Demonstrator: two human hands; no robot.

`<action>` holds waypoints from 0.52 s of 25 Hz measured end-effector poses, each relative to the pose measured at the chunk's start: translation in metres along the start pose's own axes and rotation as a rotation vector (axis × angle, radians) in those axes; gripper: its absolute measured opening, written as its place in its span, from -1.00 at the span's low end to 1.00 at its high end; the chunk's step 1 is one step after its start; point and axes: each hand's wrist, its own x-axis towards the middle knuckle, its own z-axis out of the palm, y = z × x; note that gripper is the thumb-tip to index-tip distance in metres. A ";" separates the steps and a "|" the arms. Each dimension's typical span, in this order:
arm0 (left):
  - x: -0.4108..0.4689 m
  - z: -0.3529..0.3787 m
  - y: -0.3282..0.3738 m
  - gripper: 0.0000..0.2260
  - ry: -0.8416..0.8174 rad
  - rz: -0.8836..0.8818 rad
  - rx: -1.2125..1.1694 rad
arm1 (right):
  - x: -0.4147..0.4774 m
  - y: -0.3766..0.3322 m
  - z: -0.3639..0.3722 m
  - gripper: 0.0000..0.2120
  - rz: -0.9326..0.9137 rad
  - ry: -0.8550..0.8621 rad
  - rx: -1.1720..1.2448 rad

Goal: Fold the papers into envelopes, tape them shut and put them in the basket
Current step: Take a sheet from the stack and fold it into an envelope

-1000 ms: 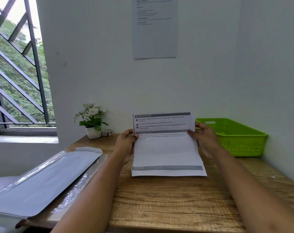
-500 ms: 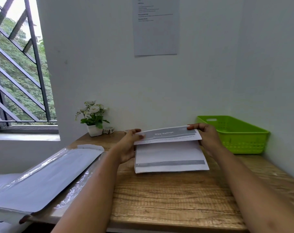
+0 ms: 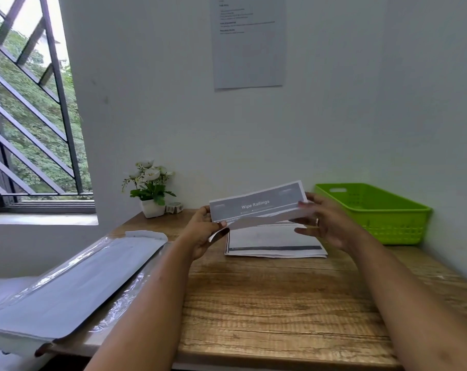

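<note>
the printed sheet [image 3: 256, 204], headed "wipe railings", is held up off the counter [image 3: 267, 303], just above the other sheets [image 3: 276, 245] that lie flat there. its title panel faces the camera and a lower panel curls under. the left hand [image 3: 201, 232] has a closed grip on the left end, thumb on top and fingers beneath. the right hand [image 3: 327, 223] takes the right end between thumb and upper fingers, with its lower fingers spread loose; blur hides the exact contact. this looks like an early fold of an envelope. to do it well, bring both ends level so the side edges line up before any crease is pressed. then lay the sheet down and run a finger along the fold from the middle outwards. the tape roll [image 3: 174, 207] sits by the flower pot [image 3: 152, 208], and the green basket [image 3: 387, 226] stands just to the right.
</note>
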 end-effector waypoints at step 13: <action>-0.009 0.000 0.007 -0.78 -0.053 -0.098 -0.152 | -0.002 0.001 0.006 -0.77 -0.133 0.149 -0.149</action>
